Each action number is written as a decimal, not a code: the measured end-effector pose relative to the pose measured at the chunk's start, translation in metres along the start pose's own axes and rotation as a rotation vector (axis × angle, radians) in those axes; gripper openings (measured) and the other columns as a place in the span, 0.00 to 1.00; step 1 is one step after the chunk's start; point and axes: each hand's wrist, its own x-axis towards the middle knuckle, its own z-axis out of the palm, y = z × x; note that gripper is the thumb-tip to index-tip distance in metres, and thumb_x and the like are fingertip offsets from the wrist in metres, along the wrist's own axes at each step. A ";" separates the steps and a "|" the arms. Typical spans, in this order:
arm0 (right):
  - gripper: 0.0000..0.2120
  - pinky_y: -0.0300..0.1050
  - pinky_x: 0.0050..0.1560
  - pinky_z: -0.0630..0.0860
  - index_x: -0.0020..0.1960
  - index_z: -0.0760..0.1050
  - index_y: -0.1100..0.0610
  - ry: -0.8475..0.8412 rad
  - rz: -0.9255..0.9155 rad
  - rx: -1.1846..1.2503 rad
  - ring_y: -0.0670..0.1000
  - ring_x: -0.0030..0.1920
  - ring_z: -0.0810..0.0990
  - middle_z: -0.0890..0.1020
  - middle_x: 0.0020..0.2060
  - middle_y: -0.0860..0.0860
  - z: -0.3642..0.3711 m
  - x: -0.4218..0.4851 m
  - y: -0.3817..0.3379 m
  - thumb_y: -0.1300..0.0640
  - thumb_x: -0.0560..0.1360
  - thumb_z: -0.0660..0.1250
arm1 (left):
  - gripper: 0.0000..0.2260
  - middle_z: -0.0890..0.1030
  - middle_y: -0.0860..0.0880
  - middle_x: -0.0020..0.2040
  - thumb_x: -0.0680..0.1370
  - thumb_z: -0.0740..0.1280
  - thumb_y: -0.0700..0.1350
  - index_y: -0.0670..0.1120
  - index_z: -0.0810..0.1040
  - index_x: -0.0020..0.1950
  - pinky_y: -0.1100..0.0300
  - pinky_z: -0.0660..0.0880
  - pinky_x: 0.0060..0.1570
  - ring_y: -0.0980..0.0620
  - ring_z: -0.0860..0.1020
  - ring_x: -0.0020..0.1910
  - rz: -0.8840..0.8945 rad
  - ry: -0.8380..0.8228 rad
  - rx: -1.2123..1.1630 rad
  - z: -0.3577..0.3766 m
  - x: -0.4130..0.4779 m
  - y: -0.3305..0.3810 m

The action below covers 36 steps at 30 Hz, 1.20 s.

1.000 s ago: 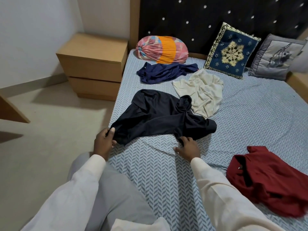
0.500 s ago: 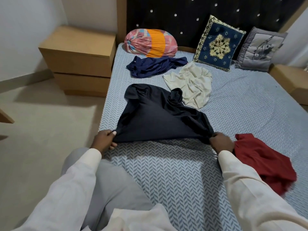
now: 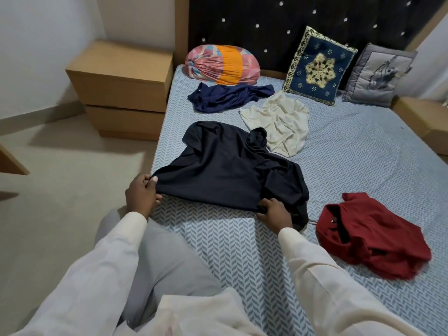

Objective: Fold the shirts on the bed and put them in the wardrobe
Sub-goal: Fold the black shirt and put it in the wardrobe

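Both hands grip black shirt [image 3: 230, 170] hem — left hand [image 3: 141, 194] at corner, right hand [image 3: 272, 213] just slid inward — flattening, no fold yet.

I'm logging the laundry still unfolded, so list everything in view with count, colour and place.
bed: 1, blue-grey herringbone sheet, fills the middle
black shirt: 1, black, spread out, nearest the person
navy shirt: 1, dark blue, crumpled in front of the bolster
cream shirt: 1, cream, crumpled right of the navy shirt
red shirt: 1, dark red, crumpled, near right
bolster: 1, pink and orange, by the headboard
blue cushion: 1, blue and gold, leaning on the headboard
grey cushion: 1, grey, beside the blue cushion
bedside cabinet: 1, light wood, left of the bed
left hand: 1, pinching the black shirt's near left corner
right hand: 1, gripping its near hem
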 end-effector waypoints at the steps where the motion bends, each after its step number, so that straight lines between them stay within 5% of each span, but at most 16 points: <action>1: 0.11 0.48 0.41 0.72 0.58 0.76 0.49 0.032 -0.014 -0.053 0.56 0.57 0.73 0.75 0.51 0.51 0.002 -0.001 0.001 0.52 0.76 0.68 | 0.04 0.83 0.44 0.39 0.81 0.65 0.45 0.46 0.75 0.54 0.61 0.78 0.28 0.46 0.82 0.30 -0.004 -0.007 -0.027 0.000 0.000 0.000; 5: 0.03 0.48 0.38 0.69 0.44 0.69 0.52 0.090 0.046 -0.013 0.60 0.46 0.76 0.75 0.40 0.52 -0.004 -0.003 -0.008 0.54 0.76 0.62 | 0.06 0.82 0.43 0.40 0.80 0.62 0.40 0.49 0.76 0.51 0.61 0.77 0.28 0.44 0.82 0.30 -0.021 -0.089 0.083 -0.012 0.001 0.003; 7: 0.04 0.47 0.43 0.73 0.45 0.72 0.54 -0.115 0.111 -0.023 0.59 0.44 0.77 0.78 0.43 0.55 -0.017 0.004 -0.011 0.54 0.76 0.62 | 0.08 0.82 0.40 0.37 0.80 0.61 0.38 0.45 0.80 0.47 0.60 0.75 0.29 0.46 0.79 0.27 -0.094 -0.275 0.242 -0.018 0.012 0.002; 10: 0.06 0.47 0.42 0.81 0.48 0.79 0.58 -0.565 0.203 0.074 0.59 0.54 0.79 0.79 0.55 0.57 -0.033 0.011 -0.015 0.59 0.74 0.65 | 0.08 0.78 0.43 0.29 0.75 0.73 0.43 0.38 0.81 0.45 0.59 0.76 0.33 0.48 0.75 0.26 -0.267 -0.688 0.493 -0.033 0.024 0.029; 12: 0.07 0.48 0.42 0.84 0.48 0.80 0.58 -0.734 0.293 0.122 0.58 0.57 0.78 0.77 0.56 0.55 -0.038 0.014 -0.014 0.62 0.70 0.71 | 0.12 0.79 0.46 0.30 0.68 0.79 0.50 0.43 0.82 0.39 0.60 0.76 0.35 0.49 0.77 0.28 -0.205 -0.896 0.886 -0.032 0.025 0.051; 14: 0.16 0.49 0.47 0.84 0.54 0.81 0.58 -0.763 0.299 0.003 0.56 0.55 0.81 0.79 0.56 0.55 -0.047 0.021 -0.013 0.58 0.67 0.77 | 0.13 0.84 0.46 0.42 0.69 0.76 0.52 0.46 0.85 0.49 0.59 0.79 0.43 0.49 0.83 0.41 -0.054 -0.975 1.414 -0.017 0.018 0.067; 16: 0.20 0.45 0.43 0.83 0.58 0.81 0.56 -0.712 0.292 -0.137 0.53 0.45 0.82 0.82 0.55 0.54 -0.059 0.031 -0.017 0.53 0.68 0.77 | 0.18 0.80 0.46 0.62 0.77 0.69 0.49 0.46 0.78 0.66 0.56 0.75 0.59 0.48 0.79 0.62 0.088 -0.864 1.620 0.005 0.016 0.067; 18: 0.18 0.43 0.37 0.81 0.62 0.78 0.54 -0.665 0.335 -0.111 0.52 0.40 0.80 0.80 0.55 0.53 -0.071 0.041 -0.022 0.50 0.74 0.72 | 0.19 0.74 0.46 0.69 0.80 0.61 0.45 0.45 0.73 0.71 0.53 0.73 0.63 0.45 0.74 0.67 0.124 -0.674 1.532 0.015 0.019 0.067; 21: 0.11 0.44 0.28 0.79 0.61 0.74 0.57 -0.514 0.478 0.226 0.59 0.46 0.81 0.77 0.57 0.57 -0.090 0.074 -0.023 0.54 0.80 0.65 | 0.18 0.76 0.45 0.66 0.79 0.57 0.43 0.45 0.74 0.68 0.54 0.75 0.55 0.44 0.77 0.62 0.050 -0.506 1.290 0.023 0.055 0.084; 25: 0.12 0.62 0.54 0.81 0.60 0.75 0.62 -0.064 0.268 0.874 0.63 0.55 0.79 0.79 0.58 0.62 -0.161 0.150 -0.046 0.61 0.77 0.66 | 0.15 0.80 0.33 0.55 0.81 0.57 0.39 0.36 0.75 0.64 0.57 0.76 0.23 0.45 0.77 0.34 -0.267 -0.419 0.221 0.047 0.110 0.176; 28: 0.21 0.54 0.63 0.75 0.61 0.79 0.47 0.397 0.216 1.304 0.56 0.56 0.79 0.79 0.61 0.58 -0.257 0.187 -0.091 0.58 0.72 0.56 | 0.10 0.79 0.39 0.49 0.84 0.57 0.42 0.42 0.76 0.60 0.49 0.80 0.32 0.43 0.79 0.39 -0.173 -0.311 -0.438 0.049 0.147 0.299; 30: 0.34 0.48 0.73 0.66 0.75 0.67 0.45 0.586 0.135 1.243 0.55 0.68 0.73 0.72 0.72 0.53 -0.311 0.189 -0.117 0.60 0.70 0.53 | 0.12 0.79 0.44 0.55 0.84 0.56 0.46 0.48 0.76 0.63 0.49 0.81 0.42 0.45 0.79 0.50 -0.015 -0.240 -0.667 0.043 0.163 0.368; 32: 0.36 0.34 0.71 0.57 0.80 0.59 0.48 0.697 0.083 1.052 0.53 0.73 0.67 0.68 0.76 0.52 -0.347 0.186 -0.123 0.65 0.73 0.52 | 0.15 0.78 0.46 0.59 0.84 0.54 0.44 0.52 0.75 0.66 0.48 0.81 0.49 0.46 0.78 0.54 0.073 -0.228 -0.769 0.032 0.173 0.410; 36: 0.35 0.46 0.66 0.67 0.78 0.63 0.48 0.838 0.020 0.639 0.62 0.65 0.74 0.76 0.65 0.64 -0.374 0.193 -0.112 0.66 0.72 0.54 | 0.19 0.79 0.45 0.62 0.80 0.52 0.39 0.51 0.78 0.63 0.56 0.77 0.56 0.50 0.78 0.53 0.255 -0.118 -0.569 0.022 0.196 0.409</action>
